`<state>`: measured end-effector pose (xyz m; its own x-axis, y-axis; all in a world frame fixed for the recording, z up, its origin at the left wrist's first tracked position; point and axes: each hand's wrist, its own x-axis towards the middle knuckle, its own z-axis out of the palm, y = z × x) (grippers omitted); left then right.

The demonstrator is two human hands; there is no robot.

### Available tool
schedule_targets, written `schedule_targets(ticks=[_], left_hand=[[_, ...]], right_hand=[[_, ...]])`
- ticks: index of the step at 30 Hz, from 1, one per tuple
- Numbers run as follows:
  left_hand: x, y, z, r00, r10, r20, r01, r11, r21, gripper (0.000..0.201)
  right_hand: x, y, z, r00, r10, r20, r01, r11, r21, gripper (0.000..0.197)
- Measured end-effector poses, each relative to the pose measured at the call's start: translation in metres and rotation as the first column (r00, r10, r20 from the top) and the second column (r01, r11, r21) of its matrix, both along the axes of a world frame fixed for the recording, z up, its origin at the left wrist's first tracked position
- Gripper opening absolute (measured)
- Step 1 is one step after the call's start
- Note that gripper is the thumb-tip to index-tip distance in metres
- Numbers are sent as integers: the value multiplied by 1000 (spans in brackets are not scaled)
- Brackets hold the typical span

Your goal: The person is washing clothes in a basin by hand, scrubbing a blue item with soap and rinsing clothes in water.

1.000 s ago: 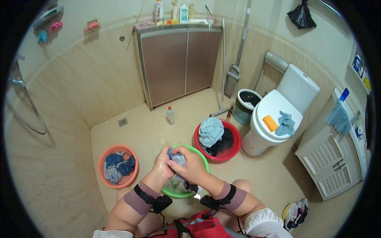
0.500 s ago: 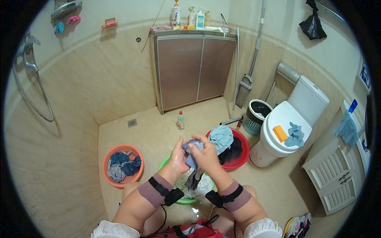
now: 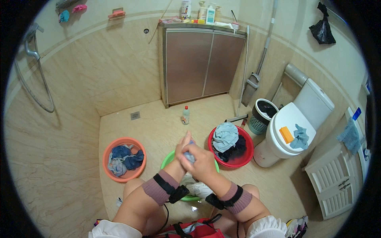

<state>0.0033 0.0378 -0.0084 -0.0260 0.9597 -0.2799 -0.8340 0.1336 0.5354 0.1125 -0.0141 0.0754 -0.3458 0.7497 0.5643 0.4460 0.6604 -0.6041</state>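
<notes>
A person's two hands press together over a small lavender-blue cloth [image 3: 189, 157] in a tiled bathroom, the right hand [image 3: 200, 161] curling its fingers around the bundle while the left hand [image 3: 180, 155] backs it with fingers held straighter. The cloth sits between the palms, mostly hidden by the fingers. Directly below the fingers stands a green basin [image 3: 168, 158] holding white laundry [image 3: 201, 190]. To the right of the fingers, a red basin [image 3: 240, 164] carries a light blue garment [image 3: 225, 136] beside black clothing [image 3: 237, 148]; well to their left, an orange basin [image 3: 139, 174] contains blue and gray clothes [image 3: 120, 162]. Beyond the fingertips, a red-capped bottle [image 3: 185, 116] stands upright on the floor. Farther right of the fingers, an orange block [image 3: 286, 135] and a blue rag [image 3: 300, 137] rest on the lid of a white toilet [image 3: 275, 127].
</notes>
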Motion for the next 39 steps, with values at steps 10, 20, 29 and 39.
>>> schedule_targets(ticks=[10,20,29,39], left_hand=[[-29,11,-26,824,-493,279,341,824,453,40],[-43,16,-27,966,-233,115,221,969,106,40],[10,-10,41,998,-67,20,69,982,-176,39],[6,-14,49,995,-96,-8,92,972,-216,37]], right_hand=[[-18,15,-15,996,-42,-80,55,984,172,18],[-22,7,-16,1000,20,-21,-17,990,141,20],[-6,28,-16,986,-164,-24,166,983,79,17],[-8,40,-21,961,-277,-7,277,961,2,18]])
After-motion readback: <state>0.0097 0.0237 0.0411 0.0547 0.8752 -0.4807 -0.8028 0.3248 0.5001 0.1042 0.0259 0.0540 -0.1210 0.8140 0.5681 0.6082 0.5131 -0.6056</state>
